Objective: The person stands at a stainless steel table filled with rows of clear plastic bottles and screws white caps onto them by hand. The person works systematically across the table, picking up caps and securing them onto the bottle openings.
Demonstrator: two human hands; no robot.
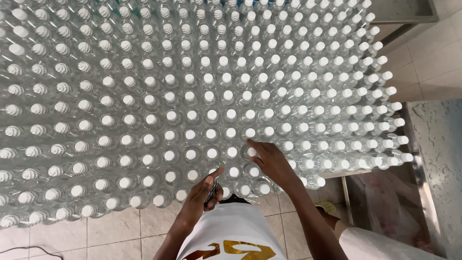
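Looking straight down at a huge block of clear plastic bottles (207, 91) with white caps, packed tight in rows — they fill nearly the whole view.

The person's right hand (272, 161) is stretched out over the near edge of the block, fingers spread and lying flat across the caps, not closed on anything. Its index fingertip sits on one capped bottle (251, 151), with more caps right under the palm and just past the fingertips on all sides.

The left hand (202, 192) is lower, at the near edge of the bottles. Its fingers are curled around a small dark object (211, 191) — can't tell what it is, too little of it shows. The thumb points up toward the bottle caps just beyond it. The two hands are near each other, with a couple of bottles between them.

Below the hands there's the person's white shirt (231, 231) with a gold print, and under that a tiled floor (96, 231). Well off to the right of the right hand is a metal surface (433, 144).
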